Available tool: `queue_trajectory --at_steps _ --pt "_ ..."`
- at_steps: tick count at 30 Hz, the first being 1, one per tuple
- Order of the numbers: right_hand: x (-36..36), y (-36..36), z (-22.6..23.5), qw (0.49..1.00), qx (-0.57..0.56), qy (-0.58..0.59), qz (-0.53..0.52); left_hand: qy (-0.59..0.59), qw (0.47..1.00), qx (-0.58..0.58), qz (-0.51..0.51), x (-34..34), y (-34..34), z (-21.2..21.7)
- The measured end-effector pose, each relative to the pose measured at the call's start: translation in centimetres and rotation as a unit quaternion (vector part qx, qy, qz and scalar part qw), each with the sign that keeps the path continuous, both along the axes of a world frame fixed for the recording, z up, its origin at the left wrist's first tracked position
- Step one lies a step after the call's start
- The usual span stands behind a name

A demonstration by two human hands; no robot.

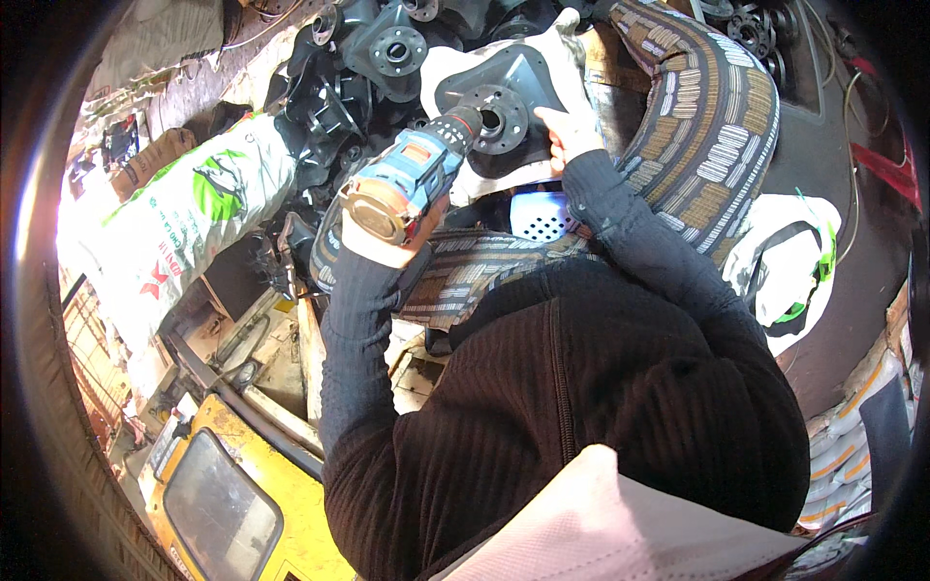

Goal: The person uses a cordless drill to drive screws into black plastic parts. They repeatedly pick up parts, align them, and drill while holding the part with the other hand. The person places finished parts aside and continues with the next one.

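My left hand (pixel 423 240) grips a blue cordless drill (pixel 415 167) by its handle. The drill's chuck end reaches over the round, holed flange of a black plastic part (pixel 528 76); the bit's tip is hidden. This part lies on a white cloth-like sheet or bag (pixel 572 60) in front of me. On the right, beside the flange, is my right hand (pixel 575 137), its fingers curled and pinched near the part's edge. Whatever sits between those fingertips is too small to make out.
Several similar black parts (pixel 387 48) are heaped beyond the drill. A patterned cushion roll (pixel 702 126) curves around my arms, with a blue perforated basket (pixel 540 215) near it. White sacks (pixel 218 198) lie left; a yellow machine panel (pixel 208 426) stands lower left.
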State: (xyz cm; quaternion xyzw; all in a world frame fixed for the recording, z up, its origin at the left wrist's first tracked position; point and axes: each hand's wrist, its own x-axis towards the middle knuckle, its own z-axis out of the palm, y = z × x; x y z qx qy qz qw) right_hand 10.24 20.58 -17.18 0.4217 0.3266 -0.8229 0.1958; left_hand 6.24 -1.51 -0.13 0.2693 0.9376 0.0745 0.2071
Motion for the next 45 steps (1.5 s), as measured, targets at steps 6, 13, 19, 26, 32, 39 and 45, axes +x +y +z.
queue_trajectory --at_steps 6,13,19,26,32,39,45 --pt "0.5 -1.8 -0.4 0.999 -0.001 0.025 0.022 -0.126 0.986 0.086 0.062 -1.2 0.8 -1.7" --pt "0.4 -3.1 -1.9 0.995 0.073 0.051 0.040 -0.106 0.994 0.030 0.014 -3.1 2.3 -1.1" --pt "0.8 -3.6 -3.0 0.983 0.137 0.065 0.100 -0.134 0.990 -0.012 0.037 -4.9 3.1 -0.4" --pt "0.0 -2.7 -0.8 0.962 0.212 0.084 0.151 -0.143 0.986 -0.075 -0.048 -5.8 4.4 -1.4" --pt "-0.2 -2.0 -0.2 0.945 0.246 0.171 0.128 -0.125 0.988 -0.046 -0.072 -6.7 5.4 -0.6" --pt "-0.3 -2.9 -2.5 0.960 0.209 0.127 0.137 -0.136 0.988 -0.014 0.076 -5.3 4.0 -1.6" --pt "-0.1 -2.6 -3.1 0.939 0.253 0.180 0.150 -0.213 0.962 0.076 0.155 -5.8 2.3 -4.1"
